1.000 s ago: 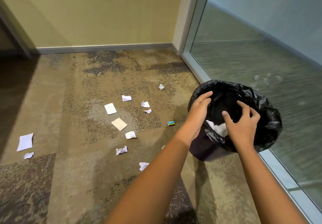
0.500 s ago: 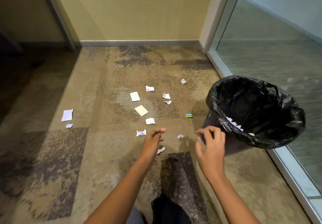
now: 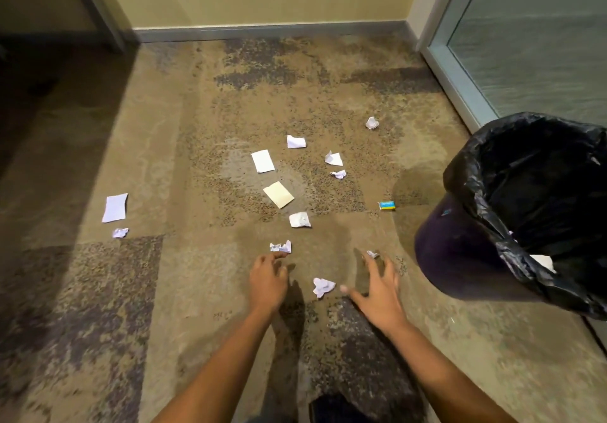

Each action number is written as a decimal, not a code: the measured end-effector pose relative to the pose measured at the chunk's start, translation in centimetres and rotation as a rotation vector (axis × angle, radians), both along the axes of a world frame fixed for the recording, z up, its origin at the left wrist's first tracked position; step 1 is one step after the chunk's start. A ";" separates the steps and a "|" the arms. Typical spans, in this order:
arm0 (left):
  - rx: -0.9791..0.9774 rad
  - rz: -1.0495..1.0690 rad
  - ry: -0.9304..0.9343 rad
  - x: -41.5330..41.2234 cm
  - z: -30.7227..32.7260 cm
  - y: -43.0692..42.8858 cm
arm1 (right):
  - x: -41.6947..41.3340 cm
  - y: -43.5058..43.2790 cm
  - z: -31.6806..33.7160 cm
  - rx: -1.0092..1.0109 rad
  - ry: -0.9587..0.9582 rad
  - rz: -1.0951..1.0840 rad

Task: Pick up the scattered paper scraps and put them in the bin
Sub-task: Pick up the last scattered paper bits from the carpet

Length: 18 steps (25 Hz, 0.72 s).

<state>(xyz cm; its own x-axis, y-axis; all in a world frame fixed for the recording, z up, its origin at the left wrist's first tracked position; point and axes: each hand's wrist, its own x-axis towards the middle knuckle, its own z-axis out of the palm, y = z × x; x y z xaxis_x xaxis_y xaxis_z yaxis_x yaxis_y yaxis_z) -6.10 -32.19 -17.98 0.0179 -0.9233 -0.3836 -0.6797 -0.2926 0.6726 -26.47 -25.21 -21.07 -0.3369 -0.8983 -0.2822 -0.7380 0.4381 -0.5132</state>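
Several white paper scraps lie scattered on the carpet. A crumpled scrap [image 3: 323, 286] sits between my two hands. My left hand [image 3: 266, 281] hovers low with loosely curled fingers, its fingertips just short of a crumpled scrap [image 3: 281, 247]. My right hand [image 3: 377, 286] is spread with nothing in it, fingertips near a tiny scrap [image 3: 372, 254]. Further off lie a cream sheet [image 3: 278, 194], a flat white sheet [image 3: 262, 161] and more crumpled bits. The bin [image 3: 460, 258], lined with a black bag, stands at the right with white paper inside.
A small blue and yellow box [image 3: 386, 205] lies on the carpet left of the bin. Two more scraps [image 3: 115, 207] lie far left. A glass partition [image 3: 525, 44] runs along the right behind the bin, and a wall closes the far side.
Both hands left the bin, swung left and dropped toward the floor scraps. The view has moved closer to the carpet, and the bin now sits further right.
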 end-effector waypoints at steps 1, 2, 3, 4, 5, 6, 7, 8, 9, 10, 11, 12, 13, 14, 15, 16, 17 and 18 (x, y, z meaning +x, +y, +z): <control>-0.017 -0.031 -0.027 0.1 -1.2 -0.9 | -0.5 -0.9 -1.2 0.079 -0.017 0.018; -0.025 -0.071 -0.065 0.1 -2.1 -1.6 | -0.8 -1.5 -2.1 0.139 -0.018 0.048; -0.025 -0.118 -0.125 0.1 -3.0 -2.2 | -0.7 -1.9 -3.0 0.166 0.012 0.086; -0.015 -0.162 -0.199 -0.1 -3.8 -2.7 | -0.3 -2.3 -3.9 0.161 0.061 0.120; -0.015 -0.195 -0.264 -0.4 -4.4 -3.1 | 0.3 -2.5 -4.6 0.118 0.107 0.147; -0.033 -0.210 -0.301 -0.7 -4.8 -3.3 | 1.0 -2.6 -5.3 0.042 0.132 0.172; -0.069 -0.217 -0.312 -0.9 -5.4 -3.6 | 1.6 -2.5 -5.8 -0.036 0.129 0.209; -0.107 -0.219 -0.305 -1.0 -5.8 -3.9 | 2.1 -2.4 -6.4 -0.114 0.104 0.269; -0.135 -0.228 -0.295 -1.1 -6.2 -4.3 | 2.6 -2.1 -6.8 -0.187 0.062 0.330; -0.161 -0.233 -0.285 -1.1 -6.4 -4.5 | 3.1 -1.7 -7.1 -0.254 0.001 0.373; -0.189 -0.241 -0.283 -0.9 -6.7 -4.7 | 3.6 -1.3 -7.3 -0.290 -0.064 0.394; -0.213 -0.244 -0.287 -0.8 -7.0 -5.0 | 4.2 -1.0 -7.4 -0.295 -0.117 0.395; -0.236 -0.241 -0.281 -0.7 -7.0 -5.2 | 4.7 -0.8 -7.5 -0.282 -0.150 0.388; -0.252 -0.244 -0.269 -0.6 -7.2 -5.5 | 5.1 -1.0 -7.4 -0.278 -0.156 0.379; -0.254 -0.229 -0.233 -0.6 -7.4 -5.8 | 5.3 -1.3 -7.2 -0.283 -0.134 0.365; -0.247 -0.205 -0.181 -0.5 -7.4 -6.3 | 5.2 -2.0 -7.0 -0.301 -0.097 0.338; -0.250 -0.149 -0.129 -0.6 -7.0 -7.0 | 5.0 -2.8 -6.6 -0.327 -0.060 0.291; -0.284 -0.113 -0.140 -0.8 -6.7 -7.8 | 4.7 -3.8 -6.1 -0.356 -0.037 0.233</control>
<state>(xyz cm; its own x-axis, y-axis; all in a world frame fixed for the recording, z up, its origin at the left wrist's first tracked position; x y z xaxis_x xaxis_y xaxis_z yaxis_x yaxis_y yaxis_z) -6.93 -39.97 -24.73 -0.0560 -0.9922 -0.1114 -0.7884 -0.0245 0.6147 -21.75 -28.97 -27.21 -0.1088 -0.9927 0.0511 -0.7744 0.0525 -0.6305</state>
